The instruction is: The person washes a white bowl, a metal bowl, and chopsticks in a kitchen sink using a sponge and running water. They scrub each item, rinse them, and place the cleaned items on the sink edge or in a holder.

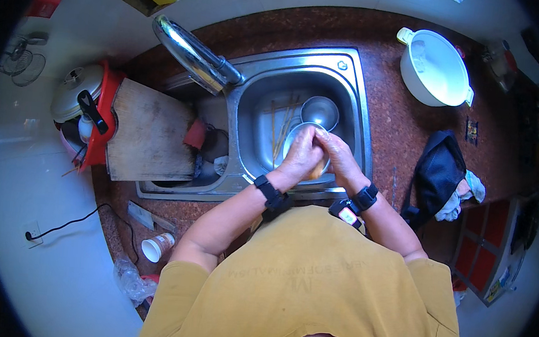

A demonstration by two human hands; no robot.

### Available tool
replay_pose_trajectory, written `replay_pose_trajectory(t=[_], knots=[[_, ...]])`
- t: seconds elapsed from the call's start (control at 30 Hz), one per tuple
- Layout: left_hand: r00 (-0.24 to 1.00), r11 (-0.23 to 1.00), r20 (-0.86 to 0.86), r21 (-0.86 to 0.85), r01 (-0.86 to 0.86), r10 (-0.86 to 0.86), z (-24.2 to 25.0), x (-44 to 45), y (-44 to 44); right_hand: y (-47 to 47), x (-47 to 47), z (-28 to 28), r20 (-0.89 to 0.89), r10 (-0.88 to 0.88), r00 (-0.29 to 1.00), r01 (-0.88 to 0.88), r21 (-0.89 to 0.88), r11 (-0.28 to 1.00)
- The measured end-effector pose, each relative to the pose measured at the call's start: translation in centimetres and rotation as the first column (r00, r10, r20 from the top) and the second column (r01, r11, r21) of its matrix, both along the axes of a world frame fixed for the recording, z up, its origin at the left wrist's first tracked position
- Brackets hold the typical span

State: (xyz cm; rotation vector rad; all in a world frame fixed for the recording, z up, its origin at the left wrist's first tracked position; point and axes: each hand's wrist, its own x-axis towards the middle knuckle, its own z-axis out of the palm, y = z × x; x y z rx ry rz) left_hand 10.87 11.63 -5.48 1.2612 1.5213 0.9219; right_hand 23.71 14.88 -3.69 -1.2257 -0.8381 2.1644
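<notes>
Both wet hands meet over the right basin of a stainless steel sink [260, 106]. My left hand [303, 153] is curled, its fingertips touching my right hand [344, 159]. Partly hidden below them is a pale-rimmed bowl [292, 142]. An orange-yellow item [317, 171] shows just under the hands; whether a hand grips it is hidden. Behind the bowl sits a round metal bowl [320, 111] in the basin. Several thin wooden chopsticks [282, 126] lie on the basin floor to the left of the bowls.
A chrome faucet [193, 55] arches over the left basin, where a wooden cutting board [151, 135] leans across. A white two-handled pot [436, 70] and a black mesh bag [438, 167] are on the right counter. At lower left are a paper cup [158, 246] and a cleaver [141, 214].
</notes>
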Motion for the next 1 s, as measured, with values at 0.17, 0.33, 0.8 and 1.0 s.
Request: replay_pose_trajectory(t=[0.17,0.33,0.8,1.0], knots=[[0.672,0.929,-0.735,0.175,0.325,-0.097,0.4,-1.7,-0.1,-0.4,-0.2,-0.3,0.08,-0.036,0.996,0.03,0.075,0.997],[0.876,0.881,0.439,-0.311,0.356,-0.198,1.0,-0.6,-1.8,-0.3,0.1,-1.5,0.084,-0.135,0.987,0.131,0.046,0.99],[0.359,0.723,-0.925,0.166,0.67,-0.121,0.2,-3.8,0.0,-0.1,1.0,-0.3,0.091,-0.059,0.994,0.06,-0.005,0.998],[0.925,0.94,0.23,-0.089,0.329,-0.302,-0.5,-0.4,-1.0,-0.3,0.4,-0.9,0.169,-0.083,0.982,0.105,-0.13,0.986]])
